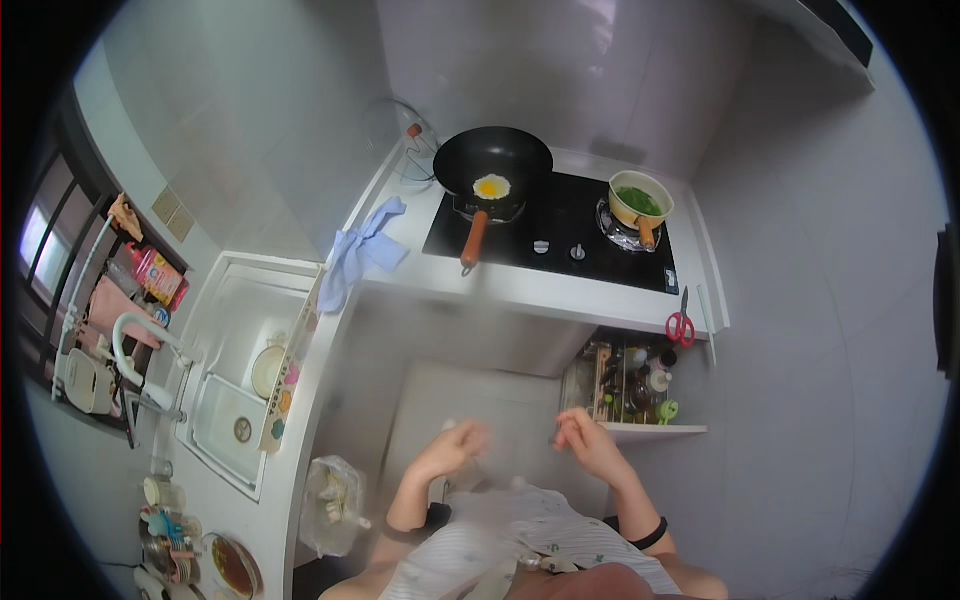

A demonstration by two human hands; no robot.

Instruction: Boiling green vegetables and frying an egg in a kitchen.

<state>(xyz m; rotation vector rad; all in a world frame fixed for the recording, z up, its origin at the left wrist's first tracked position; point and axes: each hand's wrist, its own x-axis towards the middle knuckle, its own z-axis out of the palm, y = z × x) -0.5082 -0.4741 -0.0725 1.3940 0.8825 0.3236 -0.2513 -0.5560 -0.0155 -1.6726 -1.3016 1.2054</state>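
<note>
My left hand (459,448) is held in the air before my body, its fingers blurred and loosely curled, with nothing visible in it. Level with it to the right is my right hand (581,442), fingers bent inward; a small dark spot shows at the fingertips, too unclear to name. Beyond both hands a black wok (517,154) stands on the left burner, its wooden handle towards me. A fried egg (492,187) with a yellow yolk lies in it. On the right burner a cream saucepan (615,184) holds leafy greens (639,200) in liquid.
An open drawer (652,429) with bottles juts out at the right. Red-handled scissors (680,327) lie on the counter edge above it. A blue cloth (367,244) lies left of the cooktop (551,232). The sink (225,360) and a bag-lined bin (332,506) are at the left.
</note>
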